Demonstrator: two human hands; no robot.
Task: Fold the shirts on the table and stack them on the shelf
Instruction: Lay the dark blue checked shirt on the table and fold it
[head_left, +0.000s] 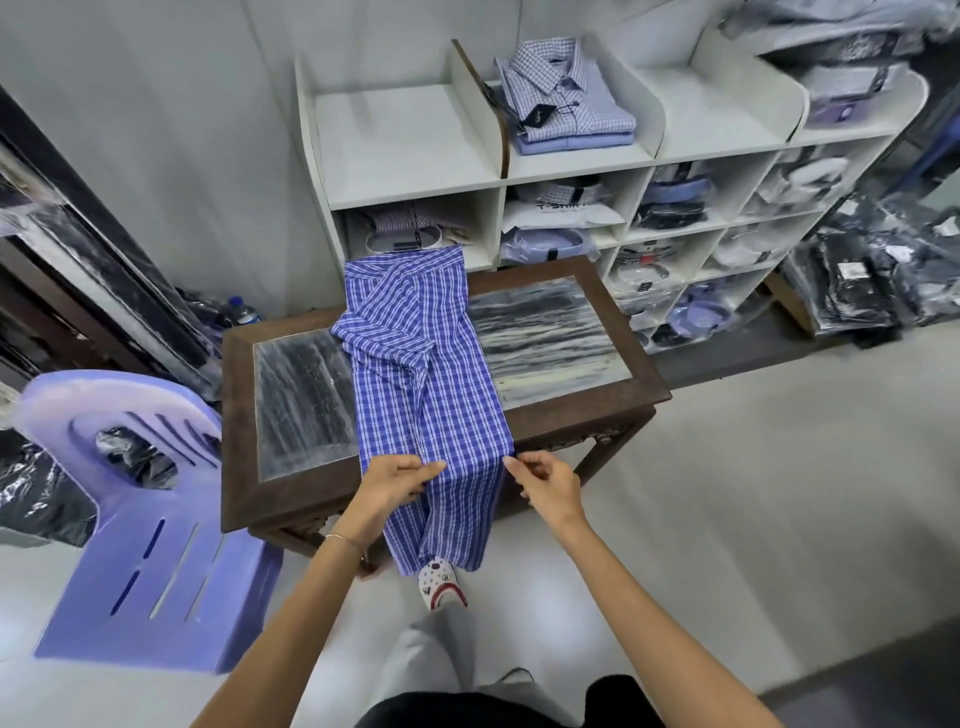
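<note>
Both hands worked at the near edge of the table (239, 415), where the blue checked shirt (426, 374) spilled over the rim. The left hand (395, 480) pinched the cloth at the shirt's left side, thumb and fingers curled on the fabric just past the table edge. The right hand (545, 480) had its fingertips closed on the shirt's right border, a light pinch rather than a full grip.

That shirt lay as a long narrow band down the middle of the table, collar end at the far edge and tail hanging off the near edge toward the floor. Its sides and a sleeve looked already turned in, so I judged the lengthwise folds done. What remained for it was the crosswise fold, bringing the hanging tail up toward the collar, then carrying it over.

Behind the table stood the white shelf (410, 192). On its top tier, second bay from the left, a small stack of folded shirts (566, 98) already sat, a checked one on top; the bay at the left was bare. No other loose shirt showed on the table, so the job seemed well along, though whether more waited elsewhere I could not tell.
</note>
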